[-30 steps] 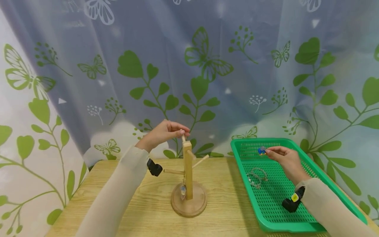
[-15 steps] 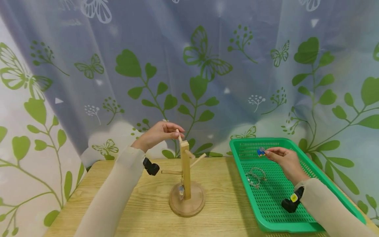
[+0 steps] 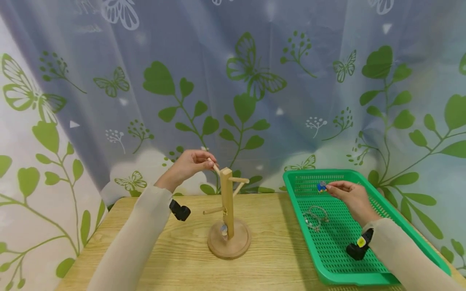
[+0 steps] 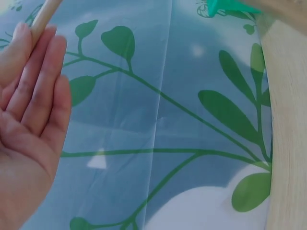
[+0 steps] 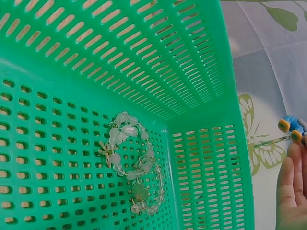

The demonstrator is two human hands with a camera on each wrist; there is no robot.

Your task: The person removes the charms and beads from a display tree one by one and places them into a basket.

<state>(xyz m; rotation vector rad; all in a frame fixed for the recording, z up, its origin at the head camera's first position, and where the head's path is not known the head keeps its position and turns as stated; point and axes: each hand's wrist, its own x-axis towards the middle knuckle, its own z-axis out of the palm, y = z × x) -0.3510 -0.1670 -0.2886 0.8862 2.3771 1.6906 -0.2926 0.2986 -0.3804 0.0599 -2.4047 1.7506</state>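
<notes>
In the head view, a wooden peg stand [image 3: 227, 202] stands upright on a round base, with pegs at several heights. My left hand [image 3: 191, 165] pinches an upper peg [image 3: 215, 167] between thumb and fingers; the left wrist view shows that peg [image 4: 44, 20] at the fingertips. A small charm [image 3: 223, 230] hangs from a chain low on the post. Over the basket's far part, my right hand [image 3: 352, 199] pinches a small blue charm [image 3: 321, 186]. Orange round ends and a metal clasp show on the blue charm [image 5: 293, 125] in the right wrist view.
The green plastic basket [image 3: 316, 258] sits at the table's right. Inside lie bracelets [image 3: 316, 216]; the right wrist view shows clear-beaded bracelets [image 5: 139, 165] close to a corner. A patterned curtain [image 3: 204, 56] hangs behind the wooden table [image 3: 174, 250].
My left hand has moved left with the upper peg, and the stand has turned, so its other pegs point in new directions. The right hand with the blue charm has stayed in place.
</notes>
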